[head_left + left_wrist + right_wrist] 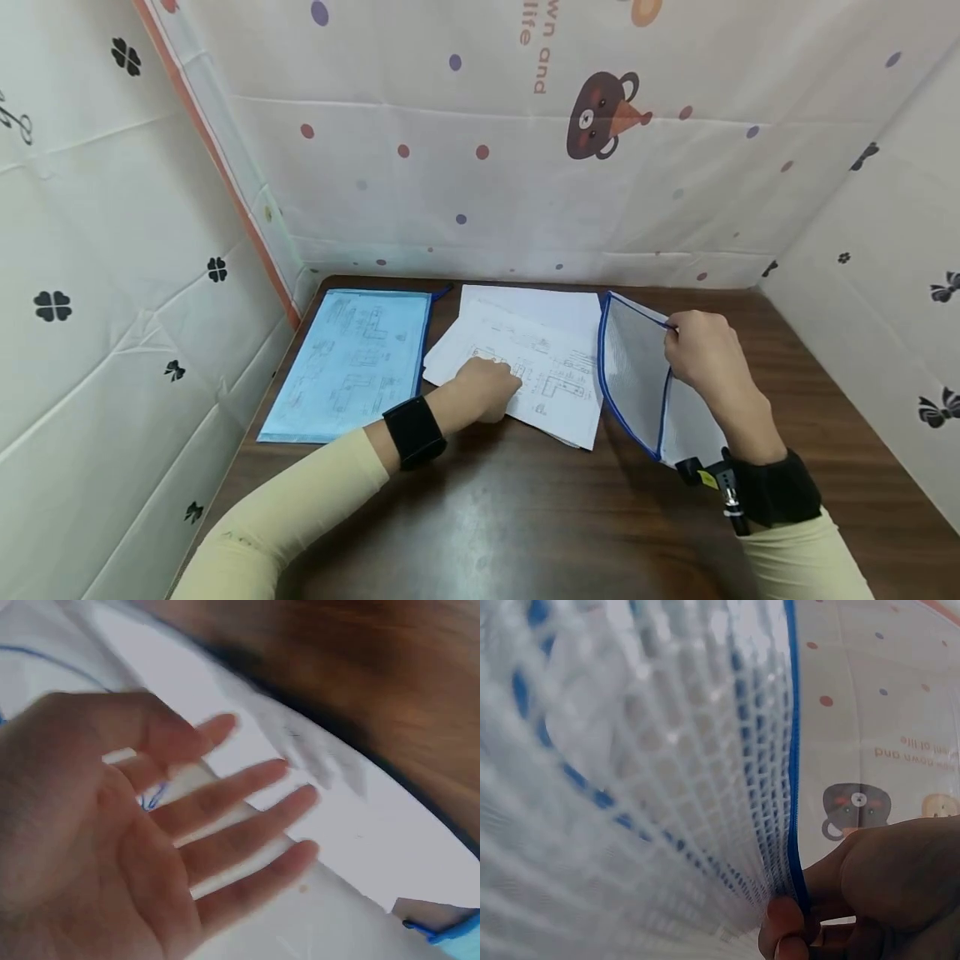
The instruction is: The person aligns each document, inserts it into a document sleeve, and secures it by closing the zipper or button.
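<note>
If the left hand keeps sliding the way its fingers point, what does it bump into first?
Probably the white mesh zip pouch with blue edging held up by the right hand. The left hand rests on white printed paper sheets, pointing right toward it; depth is unclear.

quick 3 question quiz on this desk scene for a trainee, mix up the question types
1. True or false: the right hand pinches the blue-trimmed edge of the white mesh pouch.
2. What does the left hand rest on?
A. the blue pouch
B. the printed sheets
C. bare table
3. Fill in: the blue pouch lies flat at the ______ side of the table, apart from both hands.

Key
1. True. The right wrist view shows fingertips gripping the blue zip edge, holding the pouch raised.
2. B. The fingers are straight in the left wrist view.
3. Left.
</note>
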The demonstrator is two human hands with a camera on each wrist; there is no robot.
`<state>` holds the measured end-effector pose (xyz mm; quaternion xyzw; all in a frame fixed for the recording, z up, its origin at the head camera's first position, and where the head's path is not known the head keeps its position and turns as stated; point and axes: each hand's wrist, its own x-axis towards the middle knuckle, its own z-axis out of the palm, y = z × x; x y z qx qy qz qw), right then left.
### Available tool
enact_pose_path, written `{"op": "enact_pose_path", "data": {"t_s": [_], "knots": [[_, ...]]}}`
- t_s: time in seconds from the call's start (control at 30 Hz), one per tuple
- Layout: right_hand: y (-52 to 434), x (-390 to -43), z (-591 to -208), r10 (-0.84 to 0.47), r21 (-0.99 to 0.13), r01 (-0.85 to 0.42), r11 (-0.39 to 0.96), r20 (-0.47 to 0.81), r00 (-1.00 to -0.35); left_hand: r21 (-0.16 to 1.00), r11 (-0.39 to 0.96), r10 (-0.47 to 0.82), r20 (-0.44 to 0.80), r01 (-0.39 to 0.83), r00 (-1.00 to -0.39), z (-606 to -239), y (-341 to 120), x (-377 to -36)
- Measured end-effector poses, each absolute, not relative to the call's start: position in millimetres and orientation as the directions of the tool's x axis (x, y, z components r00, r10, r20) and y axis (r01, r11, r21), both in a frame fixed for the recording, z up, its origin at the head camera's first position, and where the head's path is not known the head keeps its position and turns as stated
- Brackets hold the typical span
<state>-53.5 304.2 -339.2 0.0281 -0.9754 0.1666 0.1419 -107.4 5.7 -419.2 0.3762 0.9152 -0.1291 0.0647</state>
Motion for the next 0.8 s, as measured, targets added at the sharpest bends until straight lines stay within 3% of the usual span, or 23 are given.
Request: {"op": "enact_pose_path", "data": {"t_s": [0.17,0.43,0.8], "knots": [[302,-51,-339,-0.007,-0.314,-0.1,0.944,0.284,-0.959,-0.148,0.734,0.634,-0.204,0.663,-0.746,-414,19,-138],[296,-44,-346,-0.028,-0.307,-0.102,0.946,0.235,-0.972,0.17,0.729,0.677,-0.327,0.663,-0.66,-409,34,-209],[300,-47,-343,-0.034,-0.304,-0.1,0.947,0.216,-0.976,0.076,0.742,0.649,-0.334,0.666,-0.684,-397,65,-248]]}}
